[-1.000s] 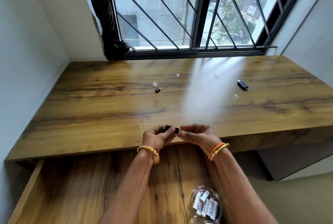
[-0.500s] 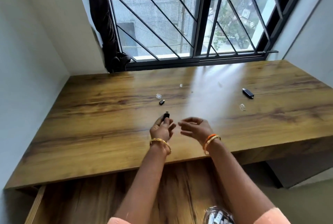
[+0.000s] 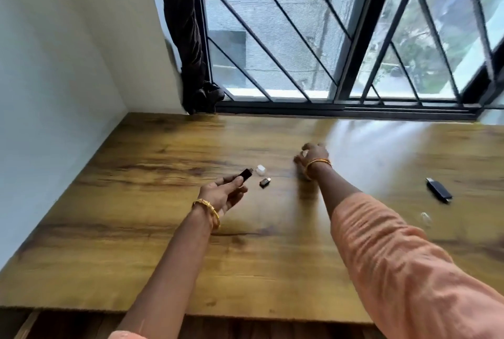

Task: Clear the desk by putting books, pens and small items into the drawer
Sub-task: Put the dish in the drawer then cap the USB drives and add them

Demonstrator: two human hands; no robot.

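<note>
My left hand (image 3: 225, 194) is held palm up over the wooden desk (image 3: 163, 243), its thumb and fingers pinching a small black USB stick (image 3: 245, 174). Just past it lie a clear cap (image 3: 261, 169) and a second small black stick (image 3: 265, 182). My right hand (image 3: 311, 156) reaches further across the desk with curled fingers over the spot where a tiny clear cap lay; the cap itself is hidden. At the right lie a longer black USB drive (image 3: 439, 190) and another clear cap (image 3: 425, 219).
The open drawer (image 3: 81, 325) shows as a dark strip under the desk's front edge. A barred window (image 3: 341, 38) and a dark curtain (image 3: 188, 38) stand behind the desk; a white wall (image 3: 54, 79) bounds the left side.
Both hands separated from in front of me and moved forward over the desk. The left kept the black stick; the right stretched out to the far small cap. The view tilted up.
</note>
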